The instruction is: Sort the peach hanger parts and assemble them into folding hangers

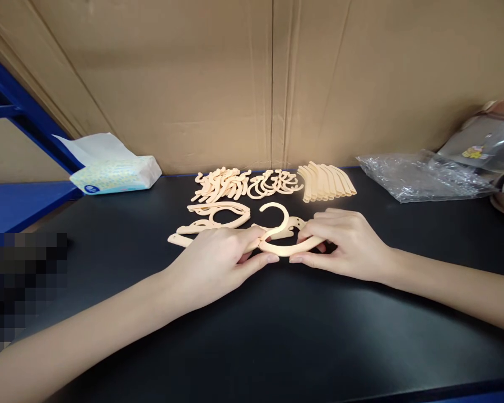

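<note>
Between both hands, just above the black tabletop, is a cream plastic folding hanger (292, 247) with its round hook (284, 215) pointing up. My left hand (220, 252) is closed on its left part near the pivot, covering much of that side. My right hand (346, 240) pinches the curved right arm between thumb and fingers. Beyond my left hand lie folded hanger pieces (218, 208), partly covered by it. Another cream piece with small holes (296, 224) shows behind the held hanger.
Along the back of the black table (252, 336) lie a heap of small curved pieces (222, 184), loose hooks (275, 183) and a row of hanger arms (327, 182). A tissue pack (115, 173) stands left. Clear plastic wrap (420, 176) and a transparent bag (485, 140) are right. Cardboard (172, 84) backs the table.
</note>
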Tool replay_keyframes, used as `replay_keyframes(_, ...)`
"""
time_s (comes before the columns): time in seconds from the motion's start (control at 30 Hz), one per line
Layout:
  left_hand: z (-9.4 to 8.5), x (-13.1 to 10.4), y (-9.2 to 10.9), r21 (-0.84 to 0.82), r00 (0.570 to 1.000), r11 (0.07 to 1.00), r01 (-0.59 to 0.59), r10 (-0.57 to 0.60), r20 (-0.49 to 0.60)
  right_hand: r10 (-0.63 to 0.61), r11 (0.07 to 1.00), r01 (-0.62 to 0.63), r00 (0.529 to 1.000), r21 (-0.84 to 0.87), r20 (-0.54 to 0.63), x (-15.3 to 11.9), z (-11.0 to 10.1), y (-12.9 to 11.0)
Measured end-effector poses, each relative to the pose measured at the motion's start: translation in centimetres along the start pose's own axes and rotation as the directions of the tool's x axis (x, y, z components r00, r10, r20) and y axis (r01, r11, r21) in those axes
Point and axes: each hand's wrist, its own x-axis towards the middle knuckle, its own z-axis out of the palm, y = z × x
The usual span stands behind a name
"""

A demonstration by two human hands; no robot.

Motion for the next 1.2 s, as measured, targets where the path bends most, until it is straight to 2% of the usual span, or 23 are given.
replay_keyframes(0.1, 0.1, -0.1, -0.1, 0.01, 0.999, 1.0, 0.011, -0.011, -0.036, 0.017, 0.998, -0.025, 0.993, -0.066, -0.115, 0.2, -0.3, 0.0)
replay_keyframes(0.17, 0.1, -0.1, -0.2, 0.015, 0.998, 1.0, 0.016, -0.015, -0.064, -0.008, 0.99, -0.024, 0.974, -0.14, -0.225, 0.3, -0.5, 0.0)
replay_keyframes(0.23, 0.1, -0.1, -0.2, 0.016, 0.996, 1.0, 0.025, -0.023, -0.081, -0.047, 0.985, -0.003, 0.957, -0.172, -0.286, 0.3, -0.6, -0.1)
replay_keyframes(0.3, 0.2, 0.0, -0.2, 0.02, 0.995, 0.999, 0.031, -0.03, -0.093, -0.094, 0.989, 0.06, 0.961, -0.136, -0.259, 0.1, -0.6, -0.2)
replay_keyframes(0.4, 0.3, 0.0, -0.2, 0.024, 0.995, 1.0, 0.02, -0.018, -0.097, -0.198, 0.977, 0.183, 0.968, -0.108, -0.154, -0.1, -0.3, -0.4)
replay_keyframes(0.5, 0.7, -0.1, -0.2, 0.035, 0.992, 0.999, -0.006, 0.01, -0.123, -0.232, 0.968, 0.222, 0.969, -0.118, -0.083, -0.2, 0.0, -0.3)
replay_keyframes(0.63, 1.2, -0.3, -0.4, 0.089, 0.976, 0.991, -0.096, 0.111, -0.186, -0.177, 0.983, 0.173, 0.982, -0.067, -0.069, -0.1, 0.2, 0.1)
replay_keyframes(0.77, 1.5, -0.4, -0.6, 0.142, 0.936, 0.962, -0.235, 0.263, -0.233, -0.144, 0.989, 0.142, 0.989, -0.031, -0.041, 0.0, 0.1, 0.1)
replay_keyframes(0.87, 1.6, -0.5, -0.6, 0.219, 0.896, 0.908, -0.357, 0.399, -0.194, -0.067, 0.997, 0.067, 0.997, 0.022, -0.026, 0.0, -0.1, 0.0)
replay_keyframes(0.97, 1.6, -0.5, -0.5, 0.28, 0.846, 0.84, -0.464, 0.514, -0.14, 0.062, 0.996, -0.059, 0.997, 0.061, -0.048, 0.2, -0.2, 0.0)
replay_keyframes(1.07, 1.6, -0.3, -0.6, 0.292, 0.82, 0.811, -0.507, 0.558, -0.126, 0.151, 0.987, -0.146, 0.987, 0.073, -0.061, 0.4, 0.0, 0.2)
replay_keyframes(1.2, 1.5, 0.0, -0.9, 0.291, 0.806, 0.803, -0.52, 0.575, -0.144, 0.165, 0.986, -0.162, 0.984, 0.051, -0.066, 0.4, 0.3, 0.4)
